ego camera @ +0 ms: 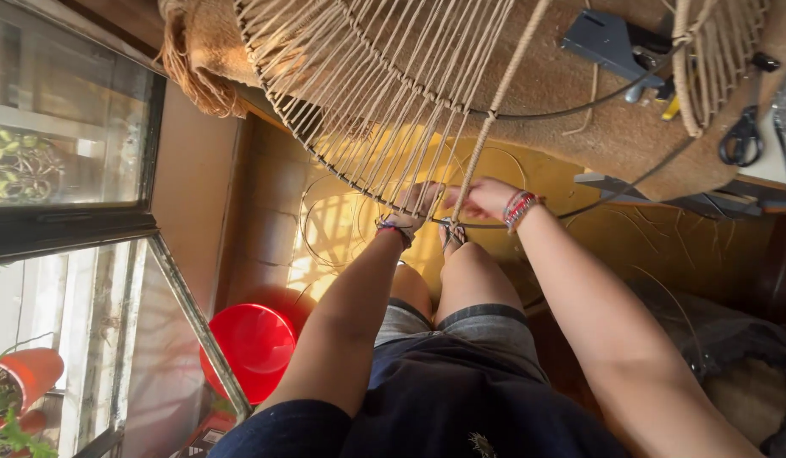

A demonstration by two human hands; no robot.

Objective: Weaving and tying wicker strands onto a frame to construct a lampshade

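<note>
Head view, both hands, left hand point(416, 202), right hand point(484, 197), pinching beige cord point(486, 127) at metal ring point(579, 209)

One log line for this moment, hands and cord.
left hand: on cords at wire ring | right hand: gripping beige cord | red bucket: floor

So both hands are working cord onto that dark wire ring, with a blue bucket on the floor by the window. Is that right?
Nearly. The left hand and right hand are indeed at the cord on the wire ring, but the bucket on the floor by the window is red, not blue. The head view shows it plainly.
</note>
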